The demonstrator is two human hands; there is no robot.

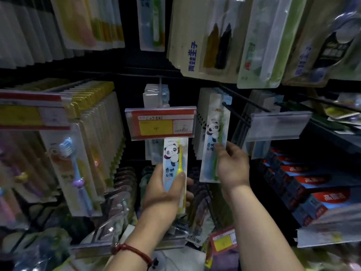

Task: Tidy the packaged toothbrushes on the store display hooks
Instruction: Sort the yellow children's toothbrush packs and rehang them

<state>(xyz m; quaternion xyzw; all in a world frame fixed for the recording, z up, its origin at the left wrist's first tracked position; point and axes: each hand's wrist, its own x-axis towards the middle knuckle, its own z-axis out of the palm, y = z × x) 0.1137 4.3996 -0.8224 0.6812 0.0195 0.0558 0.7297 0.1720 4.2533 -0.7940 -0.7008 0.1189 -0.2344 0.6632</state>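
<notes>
My left hand (166, 194) grips the lower half of a panda-printed pack with a yellow toothbrush (174, 159), held upright just below a red and yellow price tag (160, 122). My right hand (232, 165) pinches the right edge of a matching panda pack with a green toothbrush (212, 141). That green pack hangs at the front of a row on a black display hook (234, 114). Behind the price tag, another row of packs (156, 92) hangs on the middle hook.
A thick row of blue-brush packs (78, 153) hangs at the left. Larger toothbrush packs (224, 40) hang overhead at the right. An unlabelled clear tag holder (277, 126) juts out right of my right hand. Boxed toothpaste (312, 188) is stacked on the right shelf.
</notes>
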